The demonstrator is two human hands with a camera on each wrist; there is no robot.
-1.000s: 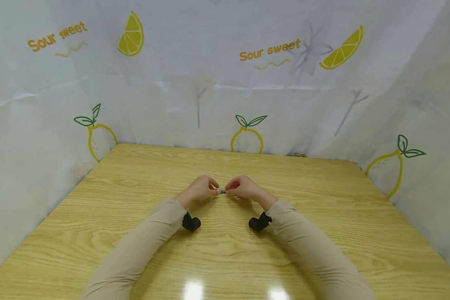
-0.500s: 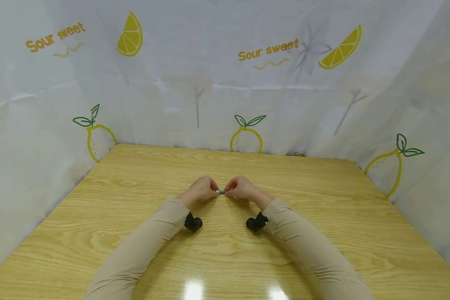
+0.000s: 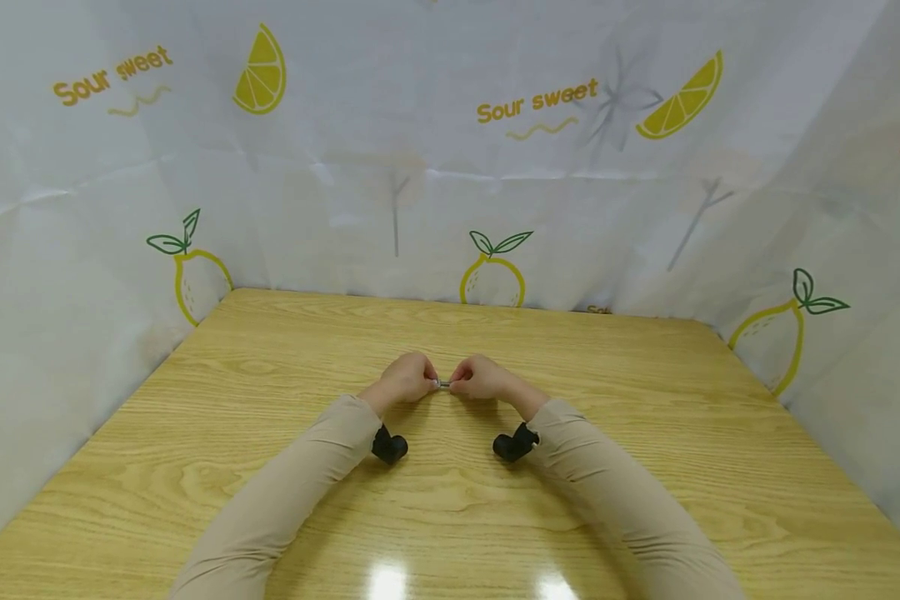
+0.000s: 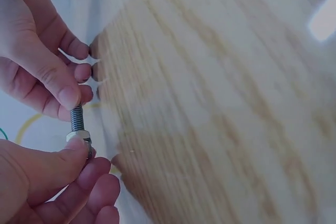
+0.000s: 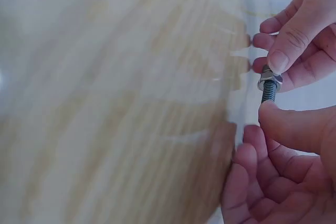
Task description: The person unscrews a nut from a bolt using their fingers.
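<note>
Both hands meet over a small metal bolt (image 3: 444,384), held sideways between them just above the table. Its dark threaded shank (image 4: 77,118) shows between the fingertips, with a shiny hex nut (image 5: 270,81) round it toward the left side. The left hand (image 3: 408,377) pinches the nut's end with thumb and curled fingers; its thumb overlaps the nut's edge. With thumb and forefinger, the right hand (image 3: 486,377) pinches the other end of the threaded shank. Fingertips hide both ends of the bolt, so I cannot tell where its head is.
A light wood-grain table (image 3: 450,500) lies beneath the hands. Behind it hangs a white cloth (image 3: 345,192) with lemon prints. Black wrist cameras (image 3: 390,447) sit under both beige sleeves (image 3: 300,471).
The left thumb and fingers have drawn closer together, covering more of the nut's end. The right wrist has shifted slightly left. Both hands stay at the bolt.
</note>
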